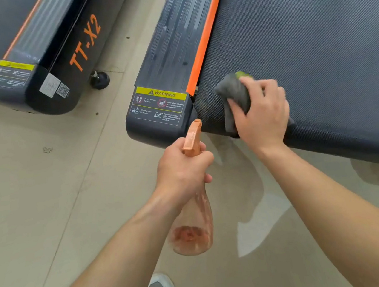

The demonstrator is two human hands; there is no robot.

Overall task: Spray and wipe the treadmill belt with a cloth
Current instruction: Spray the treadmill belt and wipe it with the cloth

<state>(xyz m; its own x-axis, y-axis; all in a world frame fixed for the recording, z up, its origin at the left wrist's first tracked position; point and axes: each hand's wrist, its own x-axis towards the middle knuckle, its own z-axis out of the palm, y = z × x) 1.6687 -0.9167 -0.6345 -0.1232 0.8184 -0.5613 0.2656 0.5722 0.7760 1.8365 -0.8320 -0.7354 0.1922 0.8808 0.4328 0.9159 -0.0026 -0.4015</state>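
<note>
Both hands are occupied: the left hand (183,166) is wrapped around the neck of an orange spray bottle (193,215), and a grey cloth (234,100) is pressed onto the treadmill belt (315,42) by the right hand (262,112). The cloth is placed at the belt's near left corner, just beside the orange strip (207,30) and the warning label (159,106).

Dark grey belt (315,42), fine woven texture. Orange strip (207,32); black ribbed side rail (170,44). Yellow-topped warning label (162,106), white pictograms on black. Grey cloth (235,96), green edge. Translucent peach spray bottle (192,227), orange trigger (191,136). Black left treadmill (53,65), orange lettering.
</note>
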